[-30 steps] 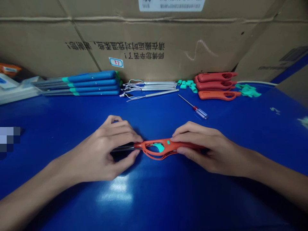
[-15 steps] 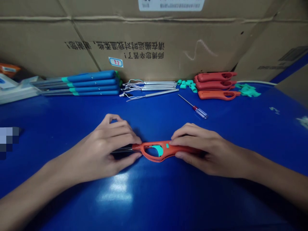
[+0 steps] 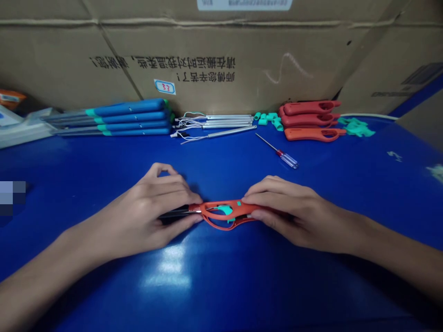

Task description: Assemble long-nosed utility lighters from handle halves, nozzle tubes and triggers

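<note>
Orange plastic shows between the two hands here, from where I stand behind the head camera's view: a lighter-shaped casing (image 3: 240,210), held over the middle of the blue table (image 3: 221,286). The left hand (image 3: 157,207) pinches its narrow neck beside the black rod (image 3: 176,213); the right hand (image 3: 290,212) has fingers and thumb closed on the handle end. Along the near edge the two shells gape, with a teal trigger (image 3: 225,210) inside the loop.

I'd judge it light, stiff and rather smooth, the thin loop its weakest part, so the neck and the thick handle are the sensible holds. The widest stretch of tabletop lies on the near side of the hands. Beyond them sit a screwdriver (image 3: 288,159), silver tubes (image 3: 230,125) and red casings (image 3: 308,120), and cardboard (image 3: 207,41) walls off the back.
</note>
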Motion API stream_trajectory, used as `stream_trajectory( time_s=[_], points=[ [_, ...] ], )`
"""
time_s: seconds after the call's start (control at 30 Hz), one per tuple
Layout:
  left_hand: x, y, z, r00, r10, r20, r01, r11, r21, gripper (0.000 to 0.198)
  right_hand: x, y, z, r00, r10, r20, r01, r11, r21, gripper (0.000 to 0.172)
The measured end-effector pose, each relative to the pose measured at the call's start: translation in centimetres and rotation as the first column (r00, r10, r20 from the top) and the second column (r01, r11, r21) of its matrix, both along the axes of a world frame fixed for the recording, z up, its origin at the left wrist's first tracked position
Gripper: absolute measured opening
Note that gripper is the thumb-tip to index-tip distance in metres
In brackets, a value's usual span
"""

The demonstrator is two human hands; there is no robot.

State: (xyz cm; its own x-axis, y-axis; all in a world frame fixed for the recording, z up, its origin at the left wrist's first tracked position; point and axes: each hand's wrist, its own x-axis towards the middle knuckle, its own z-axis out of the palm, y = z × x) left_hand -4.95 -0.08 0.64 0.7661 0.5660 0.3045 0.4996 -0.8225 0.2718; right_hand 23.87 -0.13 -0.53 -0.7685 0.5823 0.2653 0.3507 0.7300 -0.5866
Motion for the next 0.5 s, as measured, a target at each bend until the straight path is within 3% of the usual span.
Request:
stream_trajectory(
  time_s=[0.5],
  points=[
    [-0.01, -0.03, -0.08, 1.000, -0.006, -0.005, 0.006, 1.000, 0.009, 0.014, -0.08, -0.01, 0.09, 1.000, -0.007, -0.007, 0.007, 0.999, 0.033, 0.021]
  ],
)
